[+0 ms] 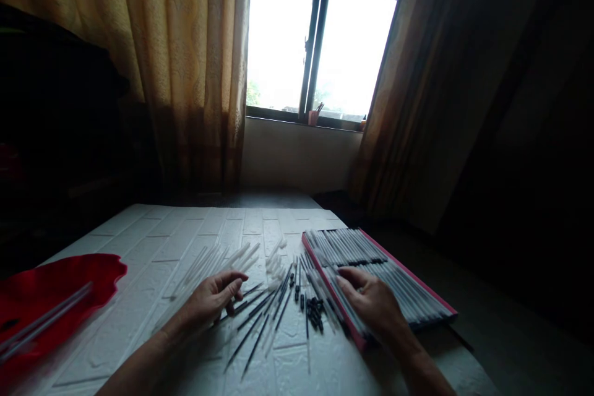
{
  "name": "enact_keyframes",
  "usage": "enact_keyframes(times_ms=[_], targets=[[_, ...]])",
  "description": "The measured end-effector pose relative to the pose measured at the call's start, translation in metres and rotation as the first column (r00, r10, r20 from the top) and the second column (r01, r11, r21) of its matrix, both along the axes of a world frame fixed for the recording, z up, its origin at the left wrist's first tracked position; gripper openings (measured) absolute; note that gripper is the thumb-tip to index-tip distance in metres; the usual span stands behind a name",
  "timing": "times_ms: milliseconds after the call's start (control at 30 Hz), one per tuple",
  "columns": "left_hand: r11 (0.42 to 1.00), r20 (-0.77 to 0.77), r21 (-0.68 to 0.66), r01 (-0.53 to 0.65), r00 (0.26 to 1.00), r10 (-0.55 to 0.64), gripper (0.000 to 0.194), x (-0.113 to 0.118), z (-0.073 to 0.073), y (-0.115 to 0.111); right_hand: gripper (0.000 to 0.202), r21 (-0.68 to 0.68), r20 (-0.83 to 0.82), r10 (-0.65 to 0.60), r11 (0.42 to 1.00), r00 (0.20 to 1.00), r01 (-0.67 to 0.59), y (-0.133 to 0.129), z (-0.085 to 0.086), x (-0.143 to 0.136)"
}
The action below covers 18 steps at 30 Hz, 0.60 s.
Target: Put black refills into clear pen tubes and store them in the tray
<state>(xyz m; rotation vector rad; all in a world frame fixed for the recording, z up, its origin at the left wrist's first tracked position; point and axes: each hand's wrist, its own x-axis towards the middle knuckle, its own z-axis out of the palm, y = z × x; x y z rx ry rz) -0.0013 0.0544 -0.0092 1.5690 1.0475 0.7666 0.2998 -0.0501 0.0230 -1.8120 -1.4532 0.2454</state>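
Note:
My left hand (216, 297) hovers over the left part of the scattered dark refills (260, 312), its fingers curled; whether a thin piece is between them is too blurred to tell. My right hand (371, 300) is over the near left part of a red-edged box (408, 266) filled with rows of clear pen tubes, thumb and fingers close to the tubes. Between the hands lie small black caps (314, 314) in a pile. Clear tubes (202, 266) lie beyond my left hand, and small clear caps (275, 263) sit at the middle.
A red scalloped tray (104, 284) with long clear tubes in it stands at the left of the white brick-patterned table (176, 229). Behind are curtains (195, 62), a window and a small cup (313, 117) of sticks on the sill.

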Motion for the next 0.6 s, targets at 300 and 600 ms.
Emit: enact_keyframes(times_ms=[300, 600], targets=[[0.974, 0.123, 0.132, -0.186, 0.978, 0.170, 0.051, -0.011, 0.016, -0.002, 0.025, -0.353, 0.352, -0.135, 0.897, 0.926, 0.265, 0.001, 0.003, 0.035], [0.954, 0.172, 0.143, -0.262, 0.956, 0.237, 0.042, -0.019, 0.023, 0.001, 0.033, -0.358, 0.403, -0.086, 0.901, 0.911, 0.243, 0.001, -0.003, 0.032]])
